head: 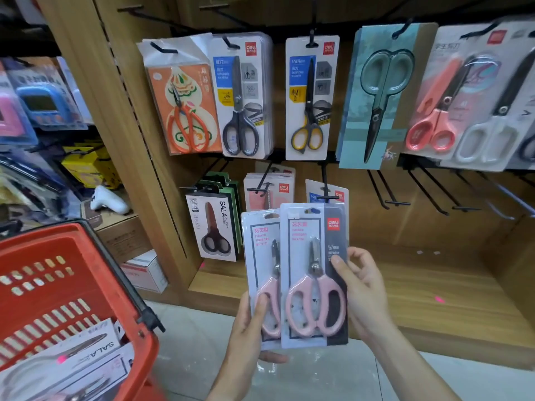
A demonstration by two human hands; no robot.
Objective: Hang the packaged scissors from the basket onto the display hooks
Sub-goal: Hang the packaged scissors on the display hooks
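Red basket (72, 285) at left holds more packs. Left hand (246, 328) pinches the rear pink scissors pack (262, 273); right hand (362, 287) grips the front pack (314, 273) — raised just below a lower-row hook (327, 197), seemingly for threading.

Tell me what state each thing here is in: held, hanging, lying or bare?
Front pink scissors pack: held upright, right hand gripping its right edge.
Back pink scissors pack: held upright in left hand, partly behind the front one.
Red basket: open, packs still lying inside.
SALA pack in basket: lying flat.
Yellow-handled scissors pack: hanging.
Lower right hooks: bare.
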